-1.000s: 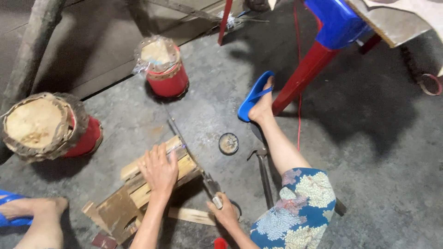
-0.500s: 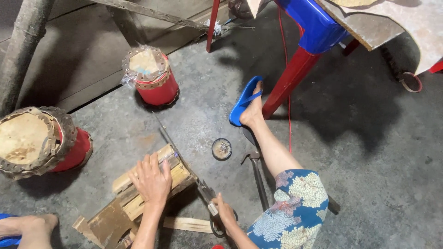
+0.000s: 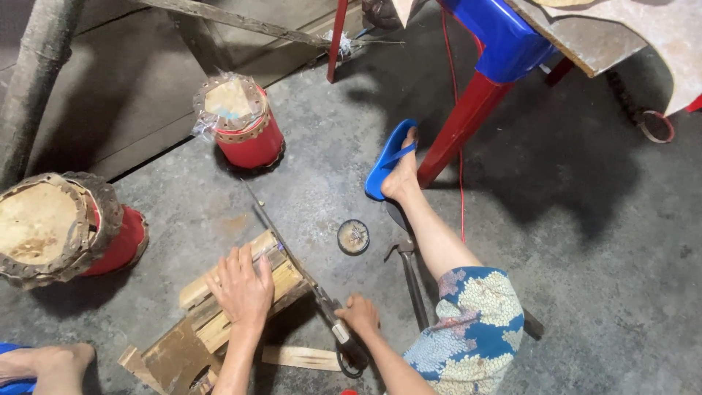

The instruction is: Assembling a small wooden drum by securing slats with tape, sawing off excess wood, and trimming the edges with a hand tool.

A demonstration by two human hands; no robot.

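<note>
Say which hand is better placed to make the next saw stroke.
Right, probably. The right hand grips the saw handle, blade across the wood; the left hand lies flat on that wood.

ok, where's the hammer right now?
In the head view, the hammer lies on the concrete floor right of the right hand, beside the outstretched leg, near the small round tin.
</note>
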